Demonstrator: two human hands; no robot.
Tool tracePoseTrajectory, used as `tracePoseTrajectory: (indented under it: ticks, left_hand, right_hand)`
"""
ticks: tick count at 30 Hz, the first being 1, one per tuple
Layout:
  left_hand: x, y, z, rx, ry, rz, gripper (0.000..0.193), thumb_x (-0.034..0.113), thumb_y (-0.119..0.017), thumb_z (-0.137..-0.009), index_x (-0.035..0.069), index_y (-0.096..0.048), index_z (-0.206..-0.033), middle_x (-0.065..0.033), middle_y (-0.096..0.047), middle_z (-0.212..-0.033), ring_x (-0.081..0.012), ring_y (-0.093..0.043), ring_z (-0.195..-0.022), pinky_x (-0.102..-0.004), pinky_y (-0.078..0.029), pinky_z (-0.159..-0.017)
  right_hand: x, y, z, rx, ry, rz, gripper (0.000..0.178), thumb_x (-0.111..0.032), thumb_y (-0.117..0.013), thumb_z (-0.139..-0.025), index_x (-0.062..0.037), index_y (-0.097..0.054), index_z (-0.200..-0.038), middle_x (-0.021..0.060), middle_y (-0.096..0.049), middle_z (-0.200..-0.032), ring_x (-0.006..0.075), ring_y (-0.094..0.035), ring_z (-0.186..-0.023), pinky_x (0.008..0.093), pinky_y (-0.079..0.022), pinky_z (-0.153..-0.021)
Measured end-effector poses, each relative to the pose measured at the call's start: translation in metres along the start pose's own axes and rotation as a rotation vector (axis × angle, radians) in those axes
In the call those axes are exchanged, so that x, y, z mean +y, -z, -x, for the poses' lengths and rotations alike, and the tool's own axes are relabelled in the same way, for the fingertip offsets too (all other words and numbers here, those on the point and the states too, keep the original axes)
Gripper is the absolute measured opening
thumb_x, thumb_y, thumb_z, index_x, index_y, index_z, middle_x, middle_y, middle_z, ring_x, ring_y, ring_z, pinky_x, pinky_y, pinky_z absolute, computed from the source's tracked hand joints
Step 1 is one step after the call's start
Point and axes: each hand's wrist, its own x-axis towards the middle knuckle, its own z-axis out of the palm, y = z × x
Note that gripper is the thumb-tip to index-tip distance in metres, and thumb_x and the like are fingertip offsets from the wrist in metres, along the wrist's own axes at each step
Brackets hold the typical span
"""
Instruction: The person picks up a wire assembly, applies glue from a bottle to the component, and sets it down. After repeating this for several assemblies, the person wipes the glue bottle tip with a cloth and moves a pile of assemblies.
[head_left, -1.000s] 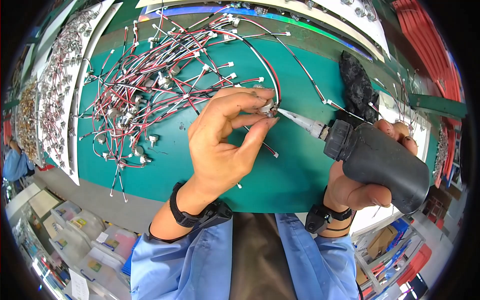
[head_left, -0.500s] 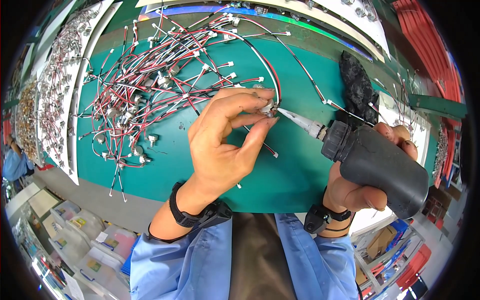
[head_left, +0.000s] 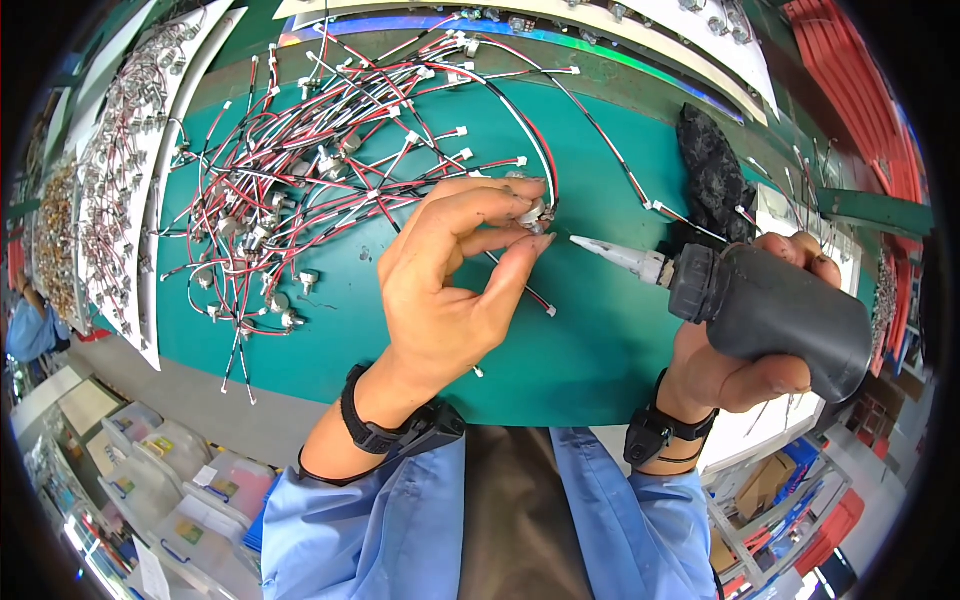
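Note:
Between the thumb and fingertips of my left hand [head_left: 435,275] is a small metal potentiometer [head_left: 537,216], partly hidden by the fingers. Black, white and red wires [head_left: 540,140] rise from it and curve back toward the pile. My right hand [head_left: 710,375] is wrapped round a black squeeze bottle [head_left: 790,315], tilted with its grey tapered nozzle [head_left: 615,256] pointing left. The nozzle tip stands a short way right of the potentiometer, apart from it. To the left, a tangled heap of wired potentiometers [head_left: 290,190] covers much of the green mat [head_left: 590,370].
A crumpled black cloth or bag [head_left: 712,175] lies beyond the bottle. White boards carrying many potentiometers [head_left: 135,130] stand at the left and far edges. Clear plastic bins [head_left: 200,530] sit lower left, and another person's blue sleeve [head_left: 38,330] shows at far left.
The bottle has drawn back to the right, so its nozzle tip has left the potentiometer's wire end. My left hand has barely moved and keeps its hold.

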Motion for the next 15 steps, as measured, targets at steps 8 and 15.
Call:
tracePoseTrajectory:
  ticks: [8, 15]
  left_hand:
    - [0.0, 0.002, 0.001, -0.069, 0.007, -0.022, 0.032, -0.018, -0.054, -0.071, -0.005, -0.045, -0.099, -0.0182, -0.05, -0.102, -0.0238, -0.057, -0.094, -0.0296, -0.055, -0.075]
    - [-0.001, 0.002, 0.002, -0.056, 0.0, -0.027, 0.034, -0.019, -0.055, -0.07, -0.004, -0.045, -0.099, -0.0176, -0.051, -0.102, -0.0214, -0.057, -0.091, -0.0288, -0.055, -0.073]
  right_hand:
    - [-0.006, -0.006, -0.002, 0.047, -0.12, 0.03, 0.083, -0.06, -0.06, -0.069, -0.0012, -0.035, -0.122, 0.0154, -0.05, -0.101, 0.0237, -0.052, -0.093, 0.0331, -0.043, -0.081]
    - [0.001, 0.012, 0.005, -0.281, 0.117, -0.094, 0.08, -0.06, -0.056, -0.072, -0.0036, -0.034, -0.124, 0.0156, -0.042, -0.109, 0.0255, -0.05, -0.101, 0.037, -0.041, -0.089]
